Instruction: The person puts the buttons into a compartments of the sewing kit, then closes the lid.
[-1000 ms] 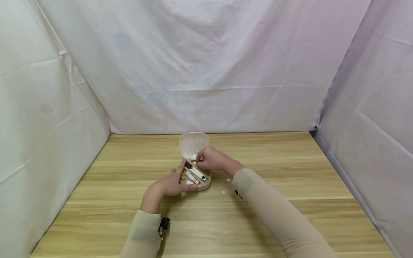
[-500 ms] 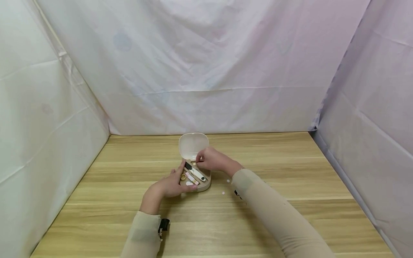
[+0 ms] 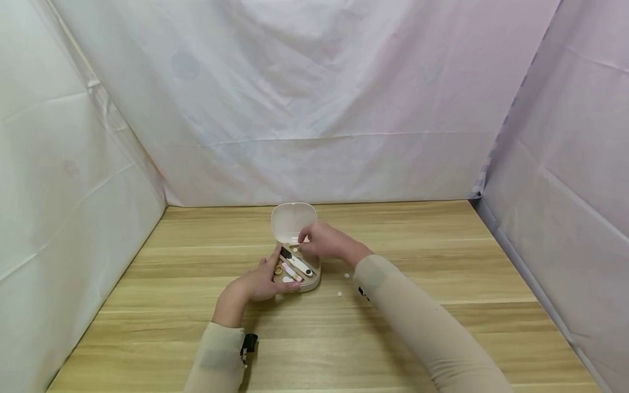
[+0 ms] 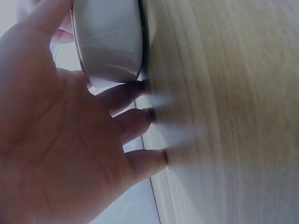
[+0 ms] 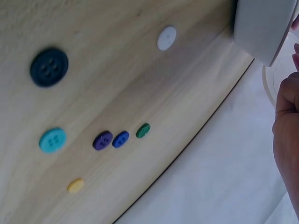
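Note:
A small cream case [image 3: 310, 287] stands on the table with its lid [image 3: 292, 219] raised at the back. In it lie a white and black slim tool [image 3: 301, 266], a pink and white strip [image 3: 292, 272], a gold ring [image 3: 278, 269] and white pieces [image 3: 288, 279]. My left hand [image 3: 255, 281] rests against the case's left side, thumb on the front rim, fingers straight and tips on the table in the left wrist view. My right hand [image 3: 328, 242] reaches into the back right, fingers bent, beside a small pale disc [image 3: 295, 250]. Whether its fingertips hold something is hidden.
Loose buttons lie on the table right of the case: white [image 5: 167, 38], dark [image 5: 49, 66], turquoise [image 5: 53, 140], purple [image 5: 102, 140], blue [image 5: 120, 139], green [image 5: 143, 130] and yellow [image 5: 75, 185]. A white cloth [image 3: 314, 136] hangs behind the table.

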The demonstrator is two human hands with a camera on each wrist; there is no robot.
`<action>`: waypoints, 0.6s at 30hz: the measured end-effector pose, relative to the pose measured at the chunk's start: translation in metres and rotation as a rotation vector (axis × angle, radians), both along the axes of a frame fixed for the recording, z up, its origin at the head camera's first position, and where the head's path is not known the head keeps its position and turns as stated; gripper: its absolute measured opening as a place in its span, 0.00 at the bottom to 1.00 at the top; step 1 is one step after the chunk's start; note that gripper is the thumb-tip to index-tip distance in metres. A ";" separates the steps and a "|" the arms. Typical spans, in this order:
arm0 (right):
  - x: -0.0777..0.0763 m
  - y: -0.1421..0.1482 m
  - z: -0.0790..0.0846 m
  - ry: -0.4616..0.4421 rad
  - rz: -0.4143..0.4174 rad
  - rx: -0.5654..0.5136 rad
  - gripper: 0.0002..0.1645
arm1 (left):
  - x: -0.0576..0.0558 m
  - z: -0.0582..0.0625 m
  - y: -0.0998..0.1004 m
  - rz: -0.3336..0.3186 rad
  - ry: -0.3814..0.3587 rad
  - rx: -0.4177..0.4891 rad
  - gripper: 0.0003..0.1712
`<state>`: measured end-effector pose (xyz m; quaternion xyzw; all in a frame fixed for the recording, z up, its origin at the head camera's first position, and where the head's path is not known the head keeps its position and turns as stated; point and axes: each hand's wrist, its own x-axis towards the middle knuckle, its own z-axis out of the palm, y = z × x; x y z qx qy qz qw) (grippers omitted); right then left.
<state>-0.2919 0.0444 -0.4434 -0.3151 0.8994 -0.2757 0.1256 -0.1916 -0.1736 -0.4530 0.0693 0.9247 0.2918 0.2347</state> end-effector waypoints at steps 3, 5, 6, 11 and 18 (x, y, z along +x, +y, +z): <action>-0.001 0.003 0.004 0.030 0.002 0.012 0.11 | 0.000 0.000 0.000 0.001 0.002 -0.001 0.72; -0.001 0.006 0.007 0.049 0.002 0.015 0.11 | -0.001 -0.001 0.000 0.003 0.001 0.001 0.71; -0.001 0.008 0.009 0.058 0.002 0.018 0.12 | -0.001 -0.002 -0.001 0.003 0.000 0.001 0.71; -0.002 0.020 0.018 0.048 -0.013 0.011 0.13 | -0.001 -0.002 0.000 0.001 -0.005 0.005 0.70; -0.004 0.046 0.023 0.035 -0.071 -0.032 0.11 | -0.001 -0.001 0.001 0.007 -0.006 0.014 0.70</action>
